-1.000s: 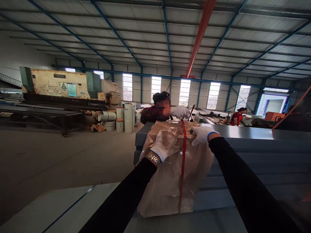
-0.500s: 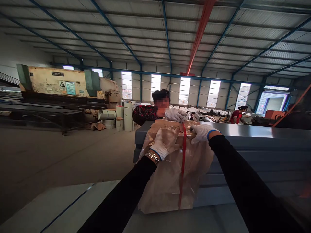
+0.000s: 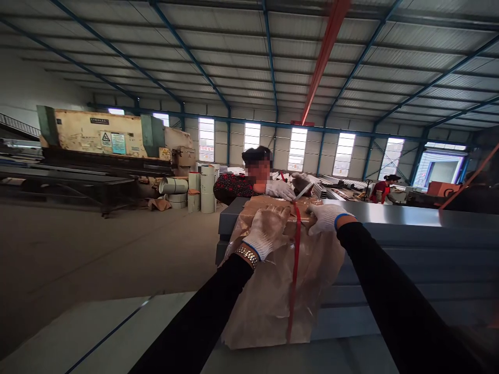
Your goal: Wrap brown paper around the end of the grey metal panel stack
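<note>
Brown wrapping paper (image 3: pixel 268 306) with a glossy surface drapes over the end of a stack of grey metal panels (image 3: pixel 397 234). A red strap (image 3: pixel 297 259) runs across its top and down the front. My left hand (image 3: pixel 270 226), in a white knit glove, lies flat on the paper left of the strap, fingers stretched forward. To the strap's right, my gloved right hand (image 3: pixel 324 218) presses on the paper's top edge, thumb apart from the fingers. Across the stack, a co-worker's gloved hand (image 3: pixel 281 190) is at the strap, beside a pale flat strip (image 3: pixel 303 192) near their other hand.
A co-worker (image 3: pixel 237 188) leans in at the stack's far side. Another person in red (image 3: pixel 382 191) stands farther back right. A large press machine (image 3: pixel 130 130) and several pale drums (image 3: pixel 207 189) are at the left. A pale sheet (image 3: pixel 128 317) extends low in front.
The co-worker's gloved hand has lowered toward the strap, and their other hand with the pale strip has come into view. My hands stay on the paper; the view has shifted slightly.
</note>
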A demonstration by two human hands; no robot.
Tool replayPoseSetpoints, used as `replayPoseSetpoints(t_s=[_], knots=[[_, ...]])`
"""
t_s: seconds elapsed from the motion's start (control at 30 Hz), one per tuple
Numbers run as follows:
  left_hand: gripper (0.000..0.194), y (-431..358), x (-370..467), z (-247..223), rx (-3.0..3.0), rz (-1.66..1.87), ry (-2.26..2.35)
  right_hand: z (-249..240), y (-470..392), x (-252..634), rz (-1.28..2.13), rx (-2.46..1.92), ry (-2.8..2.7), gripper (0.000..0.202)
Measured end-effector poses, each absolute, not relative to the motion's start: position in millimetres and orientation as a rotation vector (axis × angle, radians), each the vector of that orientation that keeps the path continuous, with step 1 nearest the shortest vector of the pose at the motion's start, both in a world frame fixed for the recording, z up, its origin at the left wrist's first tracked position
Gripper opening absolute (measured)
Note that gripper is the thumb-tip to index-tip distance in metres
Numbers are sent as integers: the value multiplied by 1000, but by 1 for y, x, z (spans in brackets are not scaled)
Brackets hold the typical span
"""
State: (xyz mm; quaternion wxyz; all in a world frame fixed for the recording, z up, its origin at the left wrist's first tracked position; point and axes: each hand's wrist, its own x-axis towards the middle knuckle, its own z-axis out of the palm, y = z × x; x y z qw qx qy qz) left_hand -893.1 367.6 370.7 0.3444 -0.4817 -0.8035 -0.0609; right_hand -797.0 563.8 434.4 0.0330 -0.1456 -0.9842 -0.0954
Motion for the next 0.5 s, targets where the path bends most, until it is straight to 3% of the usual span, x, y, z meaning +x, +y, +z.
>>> replayPoseSetpoints(t_s=[0.5], knots=[[75, 368, -894, 371, -1248, -125, -2097, 435, 559, -795, -328, -472, -3021, 86]])
